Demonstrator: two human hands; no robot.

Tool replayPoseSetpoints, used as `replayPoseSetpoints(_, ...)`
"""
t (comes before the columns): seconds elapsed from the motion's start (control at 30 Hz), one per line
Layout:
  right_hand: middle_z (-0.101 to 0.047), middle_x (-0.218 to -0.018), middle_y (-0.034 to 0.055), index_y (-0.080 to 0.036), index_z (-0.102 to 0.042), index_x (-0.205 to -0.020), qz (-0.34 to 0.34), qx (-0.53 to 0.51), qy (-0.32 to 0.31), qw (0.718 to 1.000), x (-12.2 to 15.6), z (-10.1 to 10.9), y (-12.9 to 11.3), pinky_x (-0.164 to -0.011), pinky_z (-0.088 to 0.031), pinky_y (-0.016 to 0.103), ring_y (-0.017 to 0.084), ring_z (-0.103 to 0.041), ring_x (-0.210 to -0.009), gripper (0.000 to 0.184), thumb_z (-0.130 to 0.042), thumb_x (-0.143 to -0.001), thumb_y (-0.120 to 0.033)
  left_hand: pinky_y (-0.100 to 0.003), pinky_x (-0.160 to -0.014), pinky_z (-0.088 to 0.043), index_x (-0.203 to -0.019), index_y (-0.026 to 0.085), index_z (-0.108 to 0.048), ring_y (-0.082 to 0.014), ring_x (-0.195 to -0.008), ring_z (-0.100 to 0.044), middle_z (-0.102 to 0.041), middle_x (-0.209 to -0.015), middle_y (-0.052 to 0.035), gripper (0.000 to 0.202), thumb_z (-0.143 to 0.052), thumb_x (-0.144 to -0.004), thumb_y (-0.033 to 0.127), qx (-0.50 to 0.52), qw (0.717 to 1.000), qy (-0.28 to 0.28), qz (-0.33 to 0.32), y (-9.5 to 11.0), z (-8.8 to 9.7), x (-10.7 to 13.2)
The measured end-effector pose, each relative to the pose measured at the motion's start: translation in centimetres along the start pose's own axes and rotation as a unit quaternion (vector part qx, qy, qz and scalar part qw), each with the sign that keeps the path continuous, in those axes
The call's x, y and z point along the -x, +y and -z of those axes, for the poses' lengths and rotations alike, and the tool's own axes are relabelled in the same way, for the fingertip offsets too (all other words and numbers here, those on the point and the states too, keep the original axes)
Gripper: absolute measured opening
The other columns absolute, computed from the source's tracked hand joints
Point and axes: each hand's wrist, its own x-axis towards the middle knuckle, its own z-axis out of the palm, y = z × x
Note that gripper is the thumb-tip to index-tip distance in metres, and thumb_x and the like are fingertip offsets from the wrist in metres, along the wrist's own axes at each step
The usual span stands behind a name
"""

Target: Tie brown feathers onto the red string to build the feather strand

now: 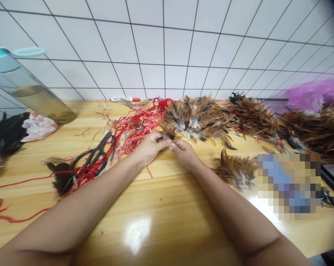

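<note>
Both hands meet at mid-table in the head view. My left hand [152, 148] is closed in a pinch on a small bunch of brown feathers [168, 130], which points away from me. Fingers of my right hand [184, 154] are pressed together at the base of that bunch, touching the left fingertips; what lies between them is too small to make out. Just beyond is a large spread pile of brown and black feathers [200, 116]. Tangled red string [137, 123] lies beside my left hand, and black-handled scissors [96, 155] rest among more red strands to the left.
A tilted-looking bottle of yellowish liquid [36, 92] stands at left, near black feathers [6, 133] and crumpled tissue [39, 126]. A marker [125, 99] lies by the tiled wall. More feather bundles [255, 116] line the right, with another [236, 168] beside my right forearm.
</note>
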Motion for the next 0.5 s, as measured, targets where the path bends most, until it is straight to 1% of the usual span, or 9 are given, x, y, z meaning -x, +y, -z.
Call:
replayPoseSetpoints(0.07,-0.052,-0.067,0.0013,-0.023,-0.049,-0.061,0.002,-0.004,0.001,1.000,-0.1,0.1,0.0,-0.075,-0.044,0.031,0.017,-0.050,-0.073,0.033,-0.053,-0.079,-0.050,-0.025,-0.070,-0.047,-0.072,0.013,-0.065,-0.0118,-0.067,-0.059,-0.065,-0.068,-0.0014,0.031,-0.083,-0.059,0.035,-0.006,1.000,0.006,-0.021,0.0,0.0,-0.1)
replayPoseSetpoints(0.13,-0.051,-0.068,0.0011,-0.022,-0.048,-0.062,-0.005,-0.025,0.013,1.000,-0.2,0.4,0.0,-0.073,-0.044,0.030,0.016,-0.049,-0.072,0.036,-0.053,-0.078,-0.054,-0.024,-0.072,-0.047,-0.085,0.015,-0.067,-0.0113,-0.072,-0.058,-0.064,-0.076,-0.0004,0.032,-0.081,-0.063,0.033,-0.023,0.998,0.028,-0.054,0.0,0.3,-0.1)
replayPoseSetpoints(0.2,-0.050,-0.068,0.0006,-0.022,-0.047,-0.064,-0.023,-0.059,0.052,0.997,-0.4,0.8,0.0,-0.069,-0.042,0.029,0.015,-0.048,-0.071,0.037,-0.053,-0.078,-0.055,-0.024,-0.071,-0.046,-0.095,0.017,-0.066,-0.0106,-0.073,-0.057,-0.062,-0.080,0.0004,0.032,-0.077,-0.068,0.032,-0.063,0.993,0.057,-0.083,0.3,0.8,-0.3)
replayPoseSetpoints(0.27,-0.048,-0.067,-0.0002,-0.022,-0.045,-0.064,-0.044,-0.092,0.096,0.990,-0.6,1.3,-0.1,-0.064,-0.041,0.027,0.014,-0.046,-0.069,0.036,-0.056,-0.076,-0.054,-0.024,-0.069,-0.046,-0.098,0.018,-0.065,-0.0105,-0.072,-0.055,-0.059,-0.080,0.0004,0.026,-0.070,-0.075,0.030,-0.132,0.982,0.088,-0.103,0.5,1.5,-0.5)
replayPoseSetpoints(0.33,-0.046,-0.064,-0.0016,-0.022,-0.042,-0.064,-0.057,-0.119,0.128,0.983,-0.8,1.8,-0.2,-0.059,-0.038,0.025,0.012,-0.043,-0.064,0.037,-0.060,-0.073,-0.053,-0.024,-0.070,-0.045,-0.096,0.017,-0.066,-0.0113,-0.074,-0.055,-0.058,-0.082,-0.0006,0.020,-0.065,-0.079,0.026,-0.219,0.960,0.119,-0.130,0.8,2.2,-0.8)
replayPoseSetpoints(0.4,-0.043,-0.063,-0.0031,-0.022,-0.042,-0.065,-0.069,-0.137,0.152,0.976,-0.9,2.2,-0.2,-0.056,-0.036,0.024,0.011,-0.039,-0.059,0.037,-0.061,-0.072,-0.053,-0.024,-0.073,-0.045,-0.093,0.017,-0.067,-0.0119,-0.077,-0.055,-0.059,-0.086,-0.0018,0.015,-0.061,-0.080,0.021,-0.306,0.929,0.138,-0.157,0.9,2.9,-1.0)
replayPoseSetpoints(0.5,-0.043,-0.063,-0.0036,-0.022,-0.043,-0.066,-0.069,-0.133,0.168,0.974,-1.1,2.5,0.3,-0.054,-0.034,0.024,0.010,-0.036,-0.057,0.037,-0.060,-0.073,-0.053,-0.025,-0.075,-0.044,-0.090,0.018,-0.068,-0.0124,-0.079,-0.055,-0.058,-0.090,-0.0027,0.015,-0.057,-0.080,0.015,-0.402,0.889,0.131,-0.175,0.8,3.5,-1.1)
